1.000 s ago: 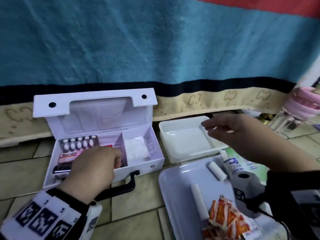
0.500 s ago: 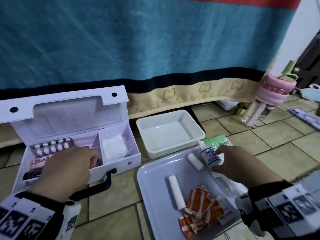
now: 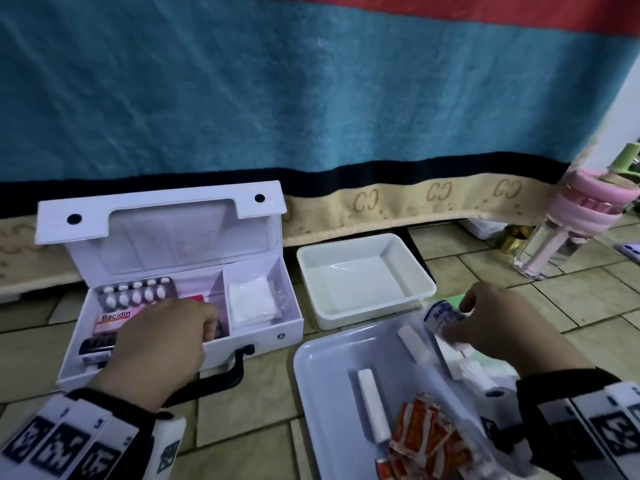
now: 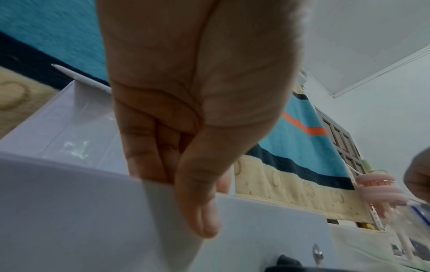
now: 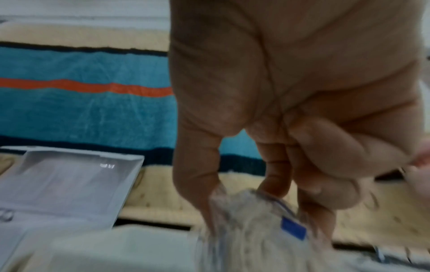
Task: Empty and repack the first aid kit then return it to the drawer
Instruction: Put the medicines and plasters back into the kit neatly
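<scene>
The white first aid kit (image 3: pixel 256 336) stands open on the tiled floor at the left. It holds a blister pack (image 3: pixel 135 292), a pink Bacidin box (image 3: pixel 116 318) and a white gauze pad (image 3: pixel 251 303). My left hand (image 3: pixel 207 327) grips the kit's front wall (image 4: pixel 69 211), fingers inside and thumb outside. My right hand (image 3: pixel 460 320) grips a wrapped bandage roll (image 3: pixel 440 315) with a blue label (image 5: pixel 293 228), just over the far right edge of the white tray (image 3: pixel 325 375). On the tray lie two cotton rolls (image 3: pixel 370 407) and several orange sachets (image 3: pixel 426 434).
A small white tub (image 3: pixel 363 289) sits behind the tray, beside the kit. A pink-capped bottle (image 3: pixel 568 230) stands at the far right. A blue blanket (image 3: pixel 311 98) hangs down behind everything. Green packaging (image 3: pixel 457 299) lies under my right hand.
My right hand came down from above the tub to the tray's far edge and took hold of the bandage roll. My left hand stayed on the kit.
</scene>
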A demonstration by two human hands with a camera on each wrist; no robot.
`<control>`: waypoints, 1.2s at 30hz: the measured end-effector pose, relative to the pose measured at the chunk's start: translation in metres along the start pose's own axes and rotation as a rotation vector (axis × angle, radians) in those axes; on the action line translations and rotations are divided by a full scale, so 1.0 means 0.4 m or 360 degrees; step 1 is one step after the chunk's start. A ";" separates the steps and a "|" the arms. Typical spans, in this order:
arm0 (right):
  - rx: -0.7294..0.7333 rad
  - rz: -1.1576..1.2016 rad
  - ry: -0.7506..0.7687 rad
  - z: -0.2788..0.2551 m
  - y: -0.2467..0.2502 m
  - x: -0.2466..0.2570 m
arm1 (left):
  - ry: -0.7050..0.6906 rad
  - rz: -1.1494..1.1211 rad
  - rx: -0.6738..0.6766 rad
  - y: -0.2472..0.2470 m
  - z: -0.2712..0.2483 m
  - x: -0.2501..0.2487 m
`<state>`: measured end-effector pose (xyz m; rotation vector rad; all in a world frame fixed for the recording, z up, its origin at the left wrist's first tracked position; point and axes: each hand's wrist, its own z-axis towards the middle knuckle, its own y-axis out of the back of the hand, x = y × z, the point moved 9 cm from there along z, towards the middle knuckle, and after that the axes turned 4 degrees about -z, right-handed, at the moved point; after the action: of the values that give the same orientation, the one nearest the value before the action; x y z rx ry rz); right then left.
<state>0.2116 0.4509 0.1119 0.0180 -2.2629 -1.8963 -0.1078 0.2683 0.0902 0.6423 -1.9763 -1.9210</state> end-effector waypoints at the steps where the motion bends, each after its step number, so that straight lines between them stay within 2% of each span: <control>1: -0.0017 -0.0025 0.0022 -0.006 0.024 0.009 | 0.0000 -0.0016 0.0000 0.000 0.001 0.001; 5: -0.0144 -0.0016 0.0186 -0.048 0.127 0.090 | -0.0012 -0.0098 0.0028 -0.007 0.003 0.006; 8: -0.0142 0.0225 0.0445 -0.090 0.155 0.224 | -0.0009 -0.0199 0.0023 -0.008 0.006 0.013; 10: -0.0122 0.0310 0.0688 -0.116 0.130 0.343 | -0.0010 -0.0275 0.0019 -0.009 0.009 0.018; 12: -0.0108 0.0244 0.0955 -0.130 0.077 0.463 | -0.0021 -0.0303 0.0004 -0.010 0.014 0.022; 15: -0.0006 0.0008 0.1316 -0.142 -0.035 0.601 | -0.0046 -0.0312 -0.0019 -0.012 0.020 0.024; 17: 0.0072 -0.0180 0.1462 -0.145 -0.097 0.647 | -0.0042 -0.0304 -0.0023 -0.014 0.022 0.027; 22: 0.0315 -0.0289 0.1504 -0.116 -0.164 0.646 | -0.0035 -0.0313 -0.0033 -0.017 0.026 0.029; 29: 0.0210 -0.0668 0.1608 -0.142 -0.192 0.651 | -0.0026 -0.0308 -0.0009 -0.014 0.024 0.029; 36: 0.0069 -0.0743 0.1594 -0.140 -0.217 0.667 | -0.0013 -0.0324 -0.0005 -0.014 0.026 0.030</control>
<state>-0.0515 0.3459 0.0727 1.2742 -1.6345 -1.4497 -0.1228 0.2712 0.0831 0.8658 -1.9787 -2.0441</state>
